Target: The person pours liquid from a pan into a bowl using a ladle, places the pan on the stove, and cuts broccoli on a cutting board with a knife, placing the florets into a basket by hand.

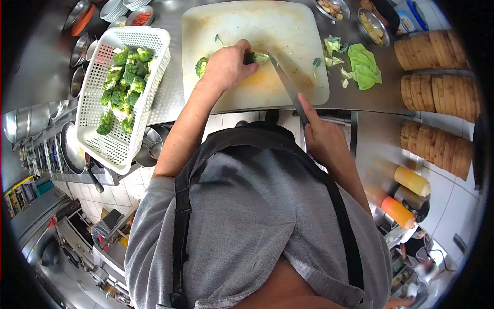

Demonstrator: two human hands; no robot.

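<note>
On the large white cutting board (231, 20), my left hand (229, 64) is closed on a broccoli piece (256, 57), whose pale stem points right. My right hand (324, 131) grips the handle of a long knife (288, 87); its blade slants up and left, with the tip by the stem end. Another broccoli floret (201, 66) lies on the board, left of my left wrist. A small leaf (316, 64) rests near the board's right side. Several cut florets (126, 77) sit in a white perforated basket (160, 38) at the left.
Right of the board lie broccoli trimmings (333, 46) and a green cloth-like item (363, 67). Metal bowls (374, 28) stand at the upper right, near stacked bamboo steamers (431, 50). Two sauce bottles (412, 180) are lower right. A person (414, 246) is partly visible at bottom right.
</note>
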